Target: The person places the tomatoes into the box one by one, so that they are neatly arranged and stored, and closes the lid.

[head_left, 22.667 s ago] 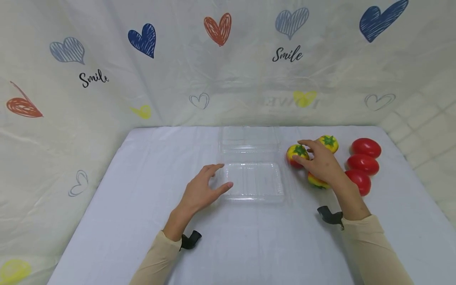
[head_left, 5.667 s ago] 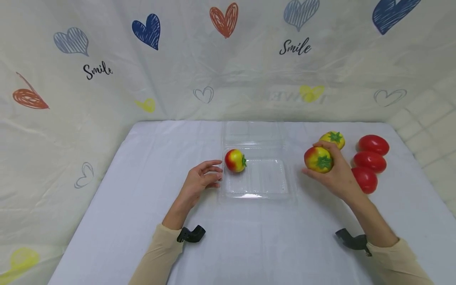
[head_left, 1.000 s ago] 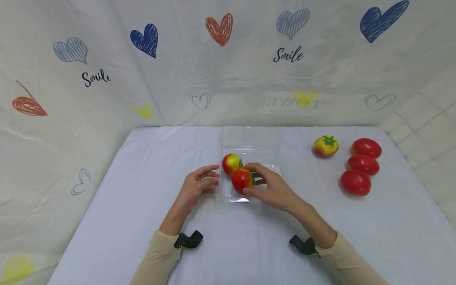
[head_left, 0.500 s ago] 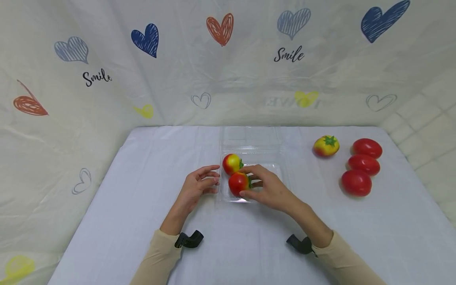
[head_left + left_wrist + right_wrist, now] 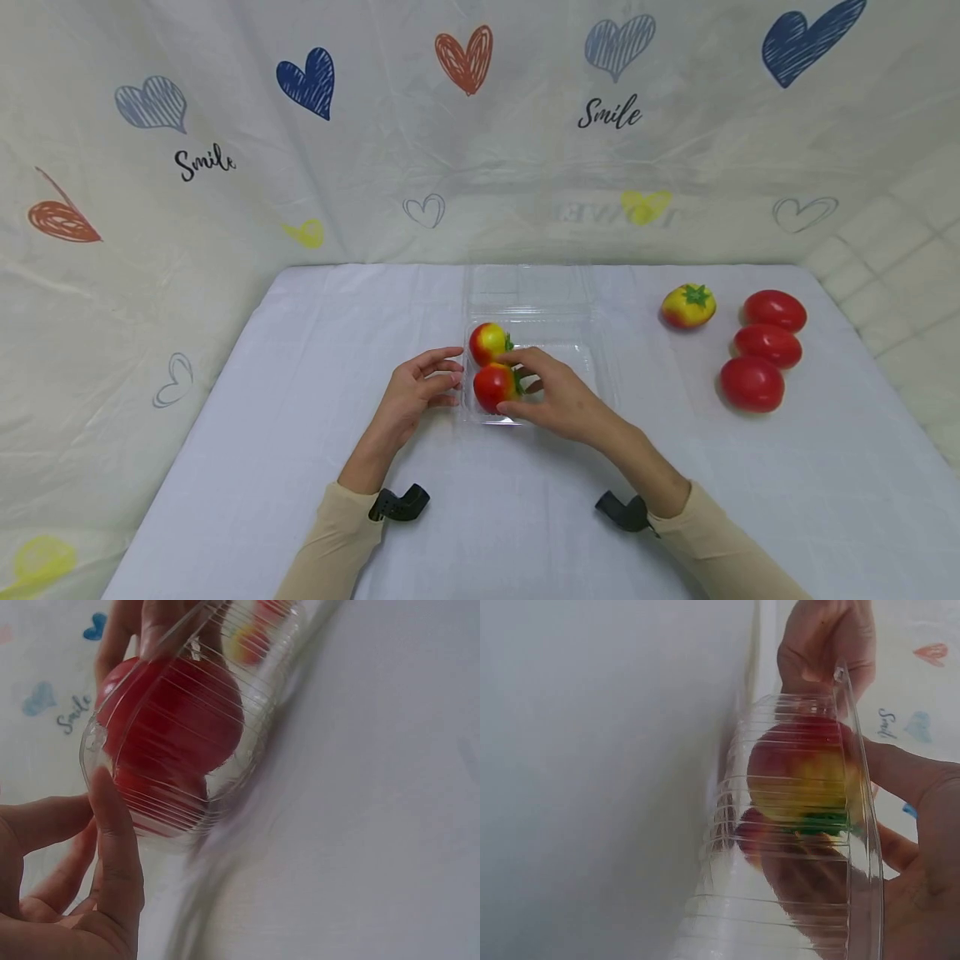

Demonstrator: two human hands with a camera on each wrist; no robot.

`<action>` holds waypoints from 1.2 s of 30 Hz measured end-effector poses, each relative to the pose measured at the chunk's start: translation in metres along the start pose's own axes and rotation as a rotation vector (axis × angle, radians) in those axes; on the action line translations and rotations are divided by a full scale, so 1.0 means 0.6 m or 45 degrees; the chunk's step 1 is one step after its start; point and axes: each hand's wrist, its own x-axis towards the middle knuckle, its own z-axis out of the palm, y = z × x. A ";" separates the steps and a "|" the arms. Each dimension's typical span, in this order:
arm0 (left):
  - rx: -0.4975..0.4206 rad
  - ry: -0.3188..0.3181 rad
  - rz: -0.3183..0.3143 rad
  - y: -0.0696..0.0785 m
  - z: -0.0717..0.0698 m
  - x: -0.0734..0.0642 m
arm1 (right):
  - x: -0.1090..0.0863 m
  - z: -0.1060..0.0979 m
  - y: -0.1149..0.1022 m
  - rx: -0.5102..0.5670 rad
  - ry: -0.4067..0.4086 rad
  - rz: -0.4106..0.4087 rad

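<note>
Mid-frame, the right hand (image 5: 561, 398), gripping a round, glossy red-yellow fruit (image 5: 492, 387), has nudged it leftward, seemingly nearly settled inside the clear plastic box (image 5: 576, 346); the left hand (image 5: 411, 393) lies relaxed alongside.

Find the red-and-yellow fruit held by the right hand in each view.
Head: fruit just below centre, held by the right hand.
Left wrist: fruit left of centre, upper half.
Right wrist: fruit right of centre, about mid-height.
Shared landmark: the clear container, visible in all three.
</note>
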 end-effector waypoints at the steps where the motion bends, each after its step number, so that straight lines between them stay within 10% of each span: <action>1: -0.002 -0.001 0.000 0.000 0.000 0.000 | 0.001 0.001 -0.001 -0.002 -0.001 0.005; 36: -0.001 0.005 -0.017 -0.002 0.000 0.001 | 0.005 0.006 0.001 -0.022 0.013 -0.009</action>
